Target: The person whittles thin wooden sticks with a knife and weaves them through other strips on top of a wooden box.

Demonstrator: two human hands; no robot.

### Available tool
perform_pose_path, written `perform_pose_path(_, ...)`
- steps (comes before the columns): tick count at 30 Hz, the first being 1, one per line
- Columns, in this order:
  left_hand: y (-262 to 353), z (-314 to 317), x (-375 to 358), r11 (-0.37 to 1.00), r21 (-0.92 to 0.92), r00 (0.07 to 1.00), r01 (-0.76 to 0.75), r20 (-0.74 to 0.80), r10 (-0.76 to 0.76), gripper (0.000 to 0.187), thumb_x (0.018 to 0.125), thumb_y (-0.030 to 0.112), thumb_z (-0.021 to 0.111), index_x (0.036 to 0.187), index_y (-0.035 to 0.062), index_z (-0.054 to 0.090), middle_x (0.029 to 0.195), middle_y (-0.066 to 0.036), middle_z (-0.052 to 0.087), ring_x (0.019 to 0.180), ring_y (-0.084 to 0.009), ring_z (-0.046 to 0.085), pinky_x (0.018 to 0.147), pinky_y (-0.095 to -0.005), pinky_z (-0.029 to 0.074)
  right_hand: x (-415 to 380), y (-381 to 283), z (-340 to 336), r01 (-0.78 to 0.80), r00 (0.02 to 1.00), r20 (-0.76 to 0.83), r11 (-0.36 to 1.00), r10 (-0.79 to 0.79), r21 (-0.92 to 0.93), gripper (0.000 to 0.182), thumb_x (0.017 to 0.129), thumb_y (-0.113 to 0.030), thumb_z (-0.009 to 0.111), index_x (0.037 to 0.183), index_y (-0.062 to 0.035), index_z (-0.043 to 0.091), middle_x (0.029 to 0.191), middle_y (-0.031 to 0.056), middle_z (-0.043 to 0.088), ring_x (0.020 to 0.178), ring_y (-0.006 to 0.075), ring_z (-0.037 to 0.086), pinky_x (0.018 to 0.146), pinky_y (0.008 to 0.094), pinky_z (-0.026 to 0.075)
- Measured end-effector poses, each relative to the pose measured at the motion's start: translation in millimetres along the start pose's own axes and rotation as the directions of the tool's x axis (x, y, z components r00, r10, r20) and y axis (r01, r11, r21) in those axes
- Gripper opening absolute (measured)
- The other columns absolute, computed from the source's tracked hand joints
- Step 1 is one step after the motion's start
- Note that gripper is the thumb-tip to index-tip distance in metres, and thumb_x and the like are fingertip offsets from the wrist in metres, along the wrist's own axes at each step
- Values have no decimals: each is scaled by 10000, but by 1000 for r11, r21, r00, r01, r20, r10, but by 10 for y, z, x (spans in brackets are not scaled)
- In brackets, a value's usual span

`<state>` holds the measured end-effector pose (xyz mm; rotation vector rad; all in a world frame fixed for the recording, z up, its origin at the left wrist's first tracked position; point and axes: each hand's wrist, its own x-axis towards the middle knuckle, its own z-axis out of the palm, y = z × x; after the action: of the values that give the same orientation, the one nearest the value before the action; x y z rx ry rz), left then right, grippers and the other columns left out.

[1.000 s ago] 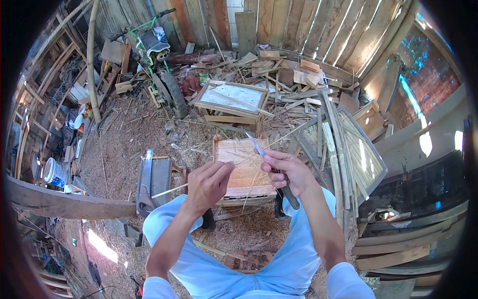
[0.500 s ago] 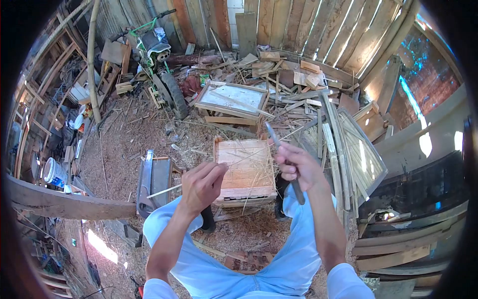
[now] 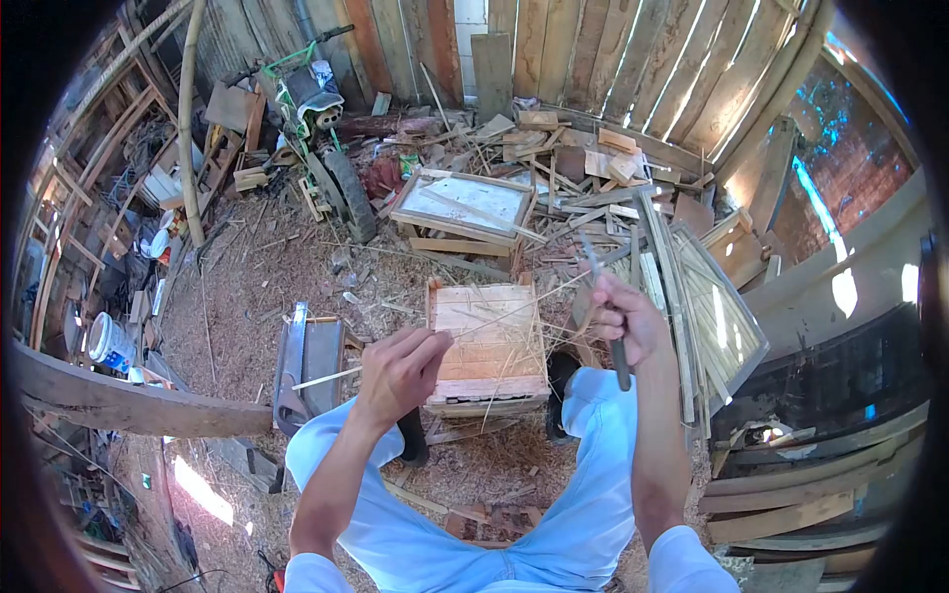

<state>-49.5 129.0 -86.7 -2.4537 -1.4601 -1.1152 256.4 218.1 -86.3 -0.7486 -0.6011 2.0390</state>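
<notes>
My left hand [image 3: 400, 371] is closed round a thin pale strip of wood or bamboo [image 3: 328, 379]. One end sticks out to the left of my fist; the other runs right, above a low wooden stool [image 3: 479, 381] between my legs. In my right hand [image 3: 633, 321] is a knife [image 3: 621, 366], with its handle pointing down toward my knee and its motion-blurred blade pointing up and away. A curled shaving [image 3: 587, 318] hangs beside the right fingers. Loose thin shavings lie over the stool's right side.
A hand saw [image 3: 293, 361] rests on a small dark bench [image 3: 323, 356] to the left. Ahead stands a wooden frame with a white top [image 3: 465, 201]. Scrap wood [image 3: 593, 163] is piled behind it, and a motorbike [image 3: 321, 128] stands back left. Long boards [image 3: 662, 296] lean at right.
My right hand and the knife have moved right and slightly down, away from the left hand. My left hand keeps its hold on the strip, nearly still.
</notes>
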Motion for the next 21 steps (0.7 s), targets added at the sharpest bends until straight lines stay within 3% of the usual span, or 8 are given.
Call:
perform_pose_path(2, -56, -50, -21, 1000, -7, 1000, 5, -31, -5, 142, 712, 12, 669, 830, 81, 629, 748, -31, 624, 657, -208, 612, 543, -321, 484, 12, -140, -251, 122, 986, -110, 991, -128, -60, 388, 959, -109, 451, 1343, -64, 415, 774, -13, 483, 526, 18, 352, 409, 144, 300)
perform_pose_path(4, -104, -105, -42, 994, 2, 993, 112, -26, -112, 105, 733, 3, 681, 820, 45, 640, 745, -73, 641, 667, -249, 626, 561, -330, 495, -30, -138, -215, 168, 976, -128, 984, -175, -62, 385, 959, -109, 454, 1340, -64, 420, 778, -12, 491, 523, 19, 356, 405, 146, 300)
perform_pose_path(6, -106, -56, -16, 994, 12, 993, 109, -36, -108, 102, 735, 1, 680, 817, 42, 636, 745, -76, 638, 666, -250, 625, 561, -330, 493, -53, -65, -157, 233, 959, -147, 969, -243, -83, 379, 959, -113, 469, 1333, -67, 439, 782, 0, 531, 508, 23, 373, 394, 151, 300)
perform_pose_path(9, -98, 24, 34, 995, 34, 994, 94, -53, -92, 108, 734, 13, 674, 820, 55, 626, 727, -62, 613, 662, -237, 614, 550, -330, 479, -174, 75, 204, 224, 964, -113, 965, -239, -134, 370, 959, -127, 485, 1324, -73, 465, 760, 10, 550, 489, 24, 390, 389, 154, 310)
perform_pose_path(12, -33, 79, 95, 996, 28, 995, 81, -65, -79, 114, 736, 29, 669, 830, 71, 620, 704, -47, 585, 651, -222, 600, 533, -331, 463, -170, 361, 556, 36, 989, -111, 885, -99, -465, 388, 949, -135, 525, 1328, -75, 474, 771, 48, 612, 471, 34, 399, 392, 173, 311)
perform_pose_path(14, 1, 140, 107, 997, -19, 994, 78, -72, -79, 117, 744, 34, 669, 845, 71, 624, 692, -47, 570, 626, -220, 587, 516, -330, 455, -142, 591, 732, 2, 999, -31, 863, -21, -506, 369, 953, -140, 521, 1300, -25, 474, 774, 60, 602, 466, 42, 412, 388, 176, 306)
perform_pose_path(17, 81, 166, 132, 997, -56, 996, 55, -69, -59, 120, 743, 33, 672, 847, 68, 626, 694, -44, 571, 612, -217, 580, 510, -332, 454, -52, 791, 797, 24, 996, 85, 910, 12, -413, 356, 958, -162, 523, 1280, -13, 489, 789, 72, 613, 471, 41, 410, 390, 182, 309)
perform_pose_path(21, 121, 141, 121, 998, -41, 998, 47, -49, -49, 123, 741, 30, 674, 849, 67, 628, 694, -42, 575, 609, -213, 579, 509, -330, 455, -43, 717, 745, -70, 997, 24, 959, 80, -274, 343, 949, -143, 537, 1264, -10, 518, 748, 39, 576, 506, 39, 401, 411, 176, 305)
